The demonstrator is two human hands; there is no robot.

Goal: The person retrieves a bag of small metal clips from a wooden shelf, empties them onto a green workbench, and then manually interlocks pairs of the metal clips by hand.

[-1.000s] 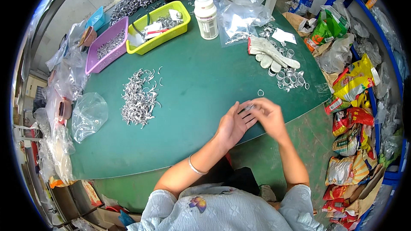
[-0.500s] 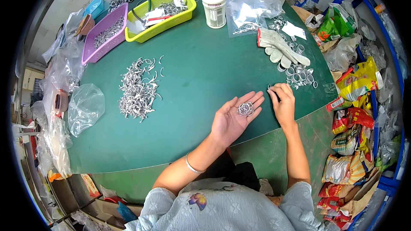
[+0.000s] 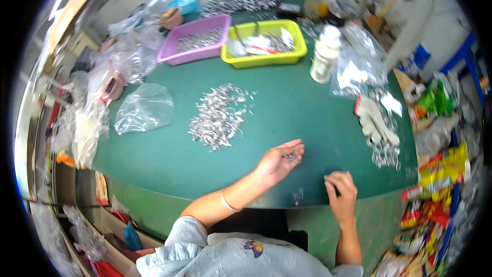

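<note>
A: Near edge of the green table (image 3: 307, 118)?
B: Right hand (image 3: 342, 195) rests there, fingers curled in; whether they pinch anything I cannot tell. Left hand (image 3: 279, 160) lies palm up, fingers loosely cupped around small metal rings (image 3: 291, 156).
A: Farther out?
B: A heap of metal clips (image 3: 218, 117) mid-table; beyond it a purple tray (image 3: 195, 46), a yellow tray (image 3: 264, 51) and a white bottle (image 3: 325, 56).
</note>
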